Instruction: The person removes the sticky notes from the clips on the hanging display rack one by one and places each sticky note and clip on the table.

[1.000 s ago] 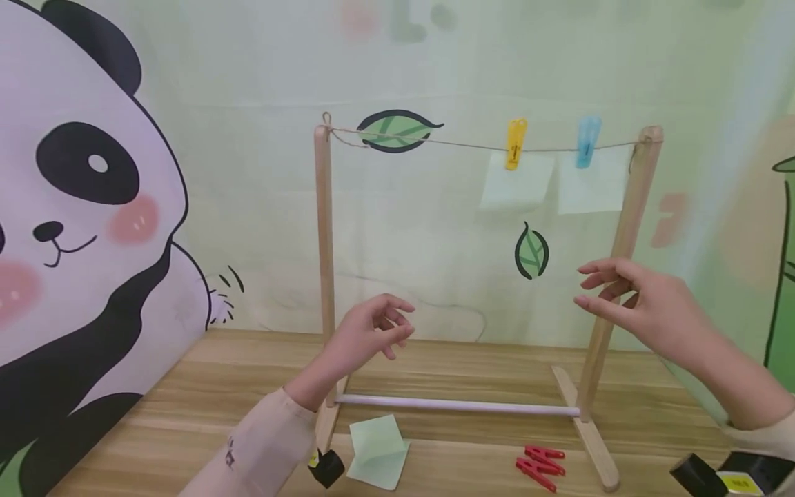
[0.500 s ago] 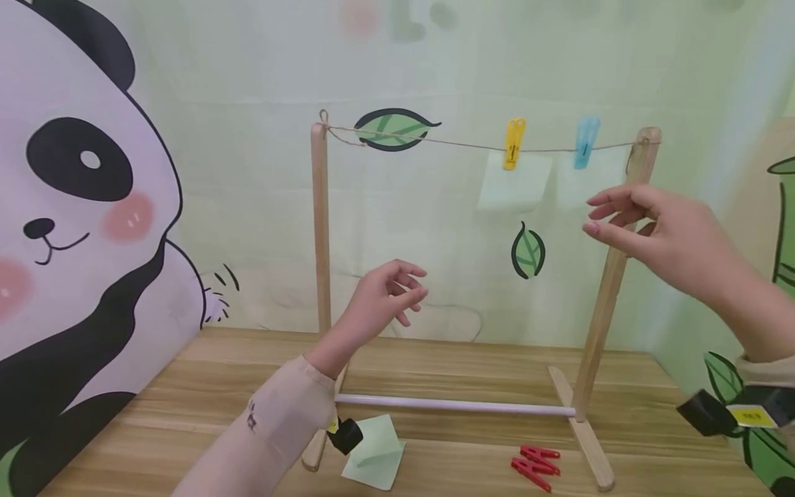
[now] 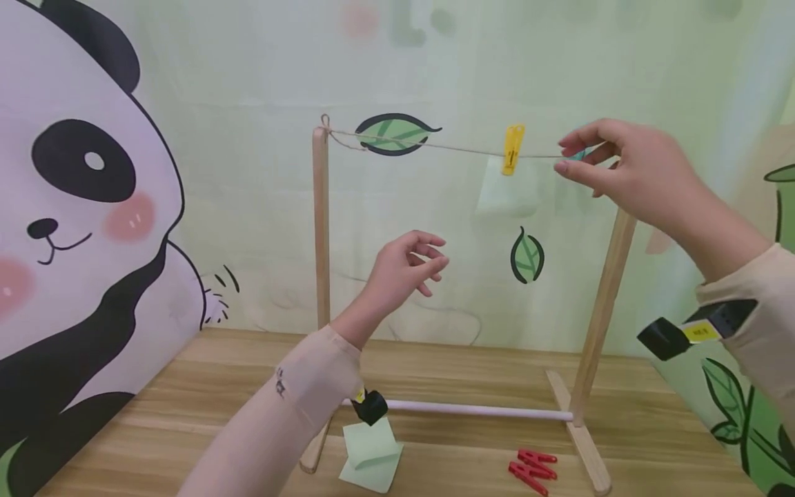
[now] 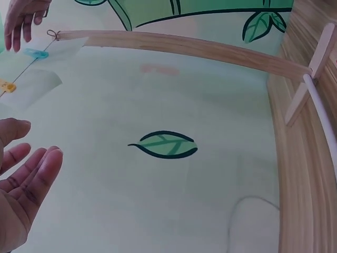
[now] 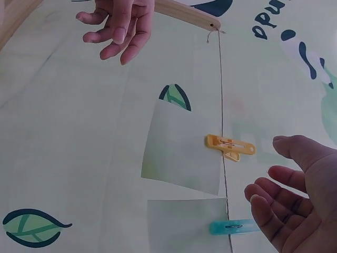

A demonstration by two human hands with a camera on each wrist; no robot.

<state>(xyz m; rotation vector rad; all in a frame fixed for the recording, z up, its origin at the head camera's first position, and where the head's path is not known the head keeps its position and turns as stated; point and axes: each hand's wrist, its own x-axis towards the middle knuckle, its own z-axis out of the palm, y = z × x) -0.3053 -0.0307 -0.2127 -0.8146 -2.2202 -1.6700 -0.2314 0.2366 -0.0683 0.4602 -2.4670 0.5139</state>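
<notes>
My right hand (image 3: 640, 169) is raised at the right end of the string (image 3: 462, 149), its relaxed fingers and thumb apart. It overlaps the blue clothespin (image 5: 231, 226) in the head view; the left wrist view shows a gap between them. That clothespin fastens a pale paper sheet (image 5: 184, 224) to the string. Beside it a yellow clothespin (image 3: 512, 150) holds a second pale sheet (image 5: 181, 147). My left hand (image 3: 406, 269) hovers lower, in front of the wooden rack, with loosely bent fingers and nothing between them.
Wooden posts (image 3: 321, 228) carry the string, and a white rod (image 3: 472, 409) joins them near the tabletop (image 3: 248, 414). Pale green paper sheets (image 3: 370, 455) lie at the front, with red clothespins (image 3: 534, 469) farther right. A printed panda backdrop (image 3: 428, 76) stands behind.
My right hand has risen from beside the right post to the blue clothespin's level. The left hand has moved up and slightly right. The clothespins and hanging sheets stay on the string.
</notes>
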